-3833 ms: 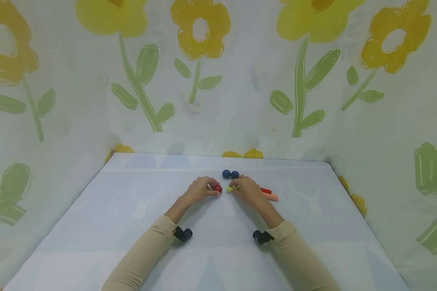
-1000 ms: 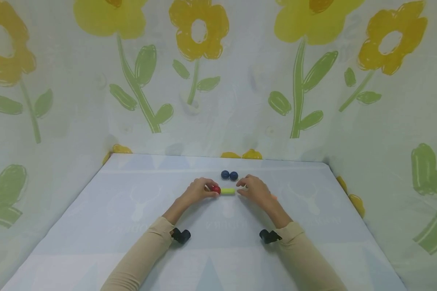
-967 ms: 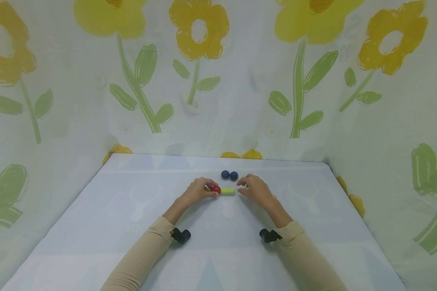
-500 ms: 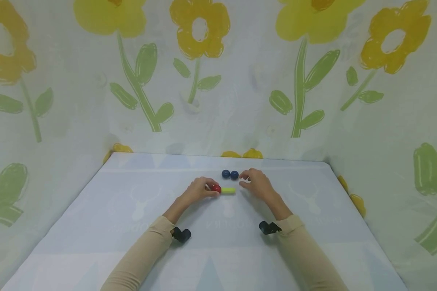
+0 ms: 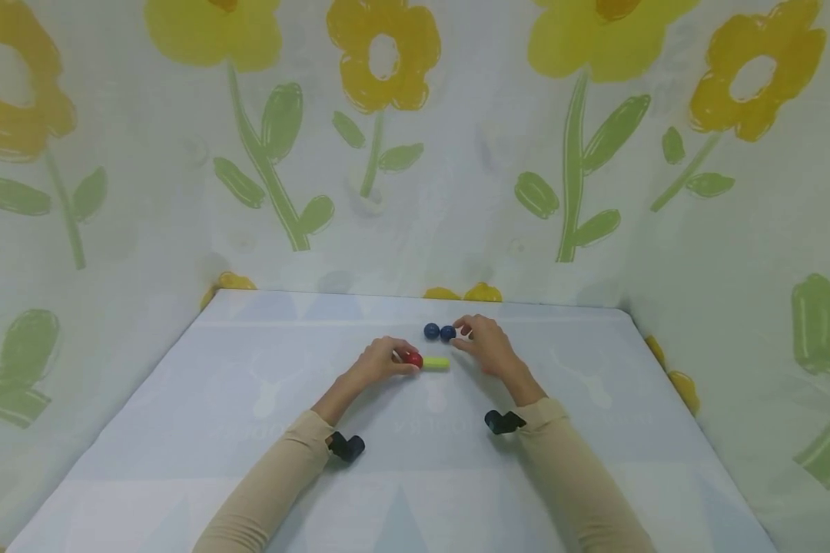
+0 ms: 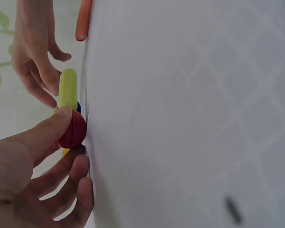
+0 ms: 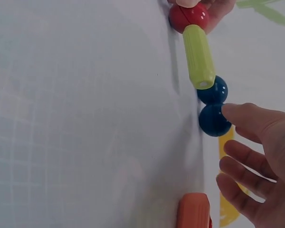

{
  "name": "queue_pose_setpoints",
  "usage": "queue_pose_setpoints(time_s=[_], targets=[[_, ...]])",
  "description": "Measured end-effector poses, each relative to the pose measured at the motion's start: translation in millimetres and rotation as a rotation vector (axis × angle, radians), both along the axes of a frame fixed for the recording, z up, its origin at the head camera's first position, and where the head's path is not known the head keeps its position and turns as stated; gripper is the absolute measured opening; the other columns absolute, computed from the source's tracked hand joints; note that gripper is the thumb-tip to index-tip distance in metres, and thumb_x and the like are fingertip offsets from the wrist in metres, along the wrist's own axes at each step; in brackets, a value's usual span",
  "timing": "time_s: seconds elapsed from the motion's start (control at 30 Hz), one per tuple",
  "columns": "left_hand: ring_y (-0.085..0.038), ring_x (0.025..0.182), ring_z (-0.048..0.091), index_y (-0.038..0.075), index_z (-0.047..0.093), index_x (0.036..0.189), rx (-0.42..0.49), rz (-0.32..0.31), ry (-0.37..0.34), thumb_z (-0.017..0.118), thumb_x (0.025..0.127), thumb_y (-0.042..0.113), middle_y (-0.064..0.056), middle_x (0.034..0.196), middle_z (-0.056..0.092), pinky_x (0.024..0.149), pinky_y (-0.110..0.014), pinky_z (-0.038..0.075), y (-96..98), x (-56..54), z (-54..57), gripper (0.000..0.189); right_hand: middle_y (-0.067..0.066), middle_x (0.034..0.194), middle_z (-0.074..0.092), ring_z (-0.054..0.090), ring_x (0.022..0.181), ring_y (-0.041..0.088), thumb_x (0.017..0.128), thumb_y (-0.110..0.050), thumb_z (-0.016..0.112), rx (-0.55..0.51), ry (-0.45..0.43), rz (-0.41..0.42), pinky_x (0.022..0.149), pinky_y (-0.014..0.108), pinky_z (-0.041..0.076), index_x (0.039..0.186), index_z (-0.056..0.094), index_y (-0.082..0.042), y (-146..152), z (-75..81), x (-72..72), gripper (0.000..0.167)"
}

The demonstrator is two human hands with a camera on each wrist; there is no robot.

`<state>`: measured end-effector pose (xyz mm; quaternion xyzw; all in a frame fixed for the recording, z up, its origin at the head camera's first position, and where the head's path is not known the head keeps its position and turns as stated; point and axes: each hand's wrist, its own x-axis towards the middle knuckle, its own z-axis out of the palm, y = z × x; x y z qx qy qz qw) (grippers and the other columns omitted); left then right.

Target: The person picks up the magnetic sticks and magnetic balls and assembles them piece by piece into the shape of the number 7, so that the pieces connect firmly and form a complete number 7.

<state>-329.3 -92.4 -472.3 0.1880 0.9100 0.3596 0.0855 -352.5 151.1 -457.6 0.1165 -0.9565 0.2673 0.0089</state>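
Note:
My left hand (image 5: 380, 359) pinches a glossy red ball (image 5: 414, 360) between thumb and fingers. A yellow-green faceted rod (image 5: 436, 363) extends from the ball toward the right, its end against the ball. Farther back on the table, two dark blue balls (image 7: 213, 90) sit side by side. My right hand (image 5: 487, 346) is at the right-hand blue ball (image 7: 214, 119), its thumb tip overlapping the ball in the right wrist view, the other fingers loosely bent and apart. The index fingertip is partly hidden there.
An orange rod (image 7: 194, 211) lies nearer me to the right, with a sliver of red (image 7: 210, 222) behind it; the right arm hides both in the head view. The pale cloth-covered table (image 5: 263, 430) ends at a flower-printed curtain (image 5: 456, 192) behind and at both sides.
Earlier my right hand pinched the yellow-green rod at the red ball, then let it go. It has since moved away from me to the blue balls. My left hand has stayed put.

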Motion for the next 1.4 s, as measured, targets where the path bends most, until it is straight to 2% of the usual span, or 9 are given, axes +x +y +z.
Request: queue_pose_setpoints(time_s=[0.23,0.5,1.07,1.4], targets=[[-0.013,0.086,0.062,0.015,0.071,0.116,-0.017,-0.014,0.012,0.077,0.084,0.026,-0.003,0.105,0.073,0.078,-0.027,0.053,0.6,-0.6,-2.0,0.034,0.008,0.111,0.066,0.062,0.098,0.022,0.088,-0.034,0.074,-0.008,-0.014,-0.001,0.085,0.038,0.053,0.13,0.06,-0.016,-3.7,-5.7,-5.6,0.048],[-0.014,0.086,0.063,0.015,0.071,0.115,-0.025,-0.004,0.017,0.077,0.084,0.025,-0.004,0.105,0.074,0.079,-0.028,0.053,1.9,-1.0,0.1,0.033,0.008,0.112,0.064,0.06,0.1,0.022,0.088,-0.031,0.074,0.017,-0.053,-0.038,0.089,0.037,0.054,0.132,0.057,-0.016,-12.0,-10.7,-11.1,0.05],[-0.013,0.084,0.061,0.015,0.071,0.116,-0.024,-0.001,0.019,0.078,0.084,0.026,-0.003,0.104,0.073,0.076,-0.025,0.053,1.8,0.2,-0.9,0.035,0.009,0.112,0.064,0.061,0.101,0.023,0.089,-0.027,0.073,-0.001,-0.066,-0.076,0.09,0.038,0.054,0.128,0.06,-0.014,-14.3,-13.8,-13.0,0.044],[-0.013,0.082,0.06,0.015,0.072,0.115,-0.015,0.004,0.013,0.078,0.083,0.027,-0.003,0.102,0.073,0.074,-0.024,0.052,0.8,0.0,-0.7,0.035,0.007,0.11,0.065,0.06,0.1,0.022,0.089,-0.03,0.073,-0.005,-0.081,-0.052,0.088,0.036,0.054,0.128,0.061,-0.016,-10.5,-12.9,-11.7,0.044]])
